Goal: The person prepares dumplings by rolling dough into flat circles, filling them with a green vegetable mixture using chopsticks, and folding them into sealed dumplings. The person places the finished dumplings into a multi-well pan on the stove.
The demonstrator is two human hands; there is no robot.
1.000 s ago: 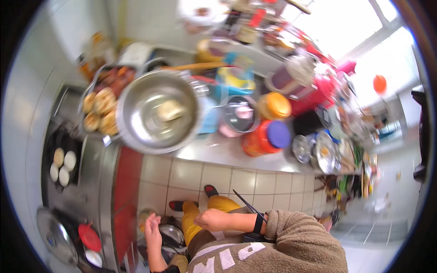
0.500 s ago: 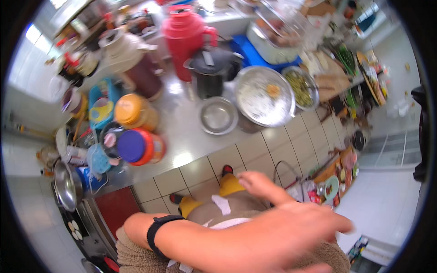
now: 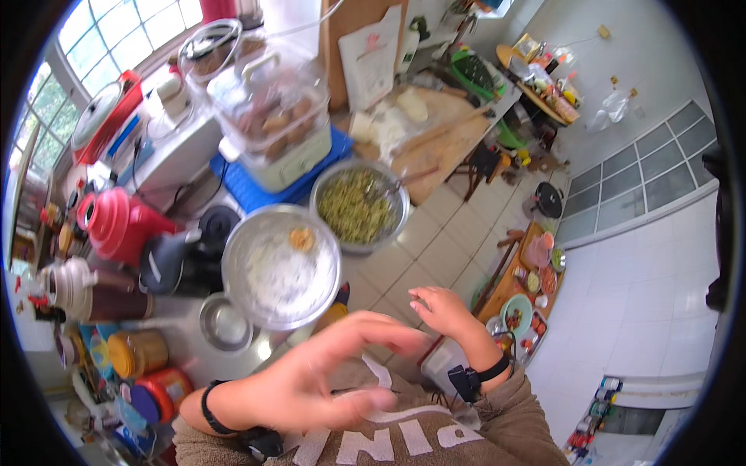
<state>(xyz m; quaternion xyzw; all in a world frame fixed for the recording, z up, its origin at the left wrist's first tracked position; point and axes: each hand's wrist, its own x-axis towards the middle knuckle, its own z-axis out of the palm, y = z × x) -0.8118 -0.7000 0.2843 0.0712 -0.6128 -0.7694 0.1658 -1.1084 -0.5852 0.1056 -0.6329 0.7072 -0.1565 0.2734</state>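
Note:
My left hand (image 3: pixel 311 380) hovers before my body, its thumb and fingers spread apart with nothing between them. It is nearest to a large metal bowl (image 3: pixel 268 283) dusted with white powder, which has a small orange-yellow lump inside. My right hand (image 3: pixel 447 311) is raised farther right, over the floor side. Its fingers are loosely bent and apart, and it holds nothing. Beyond the powdered bowl stands a metal bowl of chopped green filling (image 3: pixel 353 208) with a utensil in it. A small metal bowl (image 3: pixel 226 322) sits at its near left.
A steamer with clear tiers (image 3: pixel 272 128) stands on a blue mat (image 3: pixel 338 145). Beyond is a floured wooden board (image 3: pixel 447 132) with a rolling pin (image 3: pixel 443 130) and pale dough (image 3: pixel 412 105). Thermoses, a dark kettle (image 3: pixel 167 264) and jars crowd the left. A low food table (image 3: pixel 486 311) stands right.
The view has swung right, bringing the floured board and steamer into fuller sight. My left hand, formerly stretched across to the right, has drawn back left. My right hand and forearm now show clearly.

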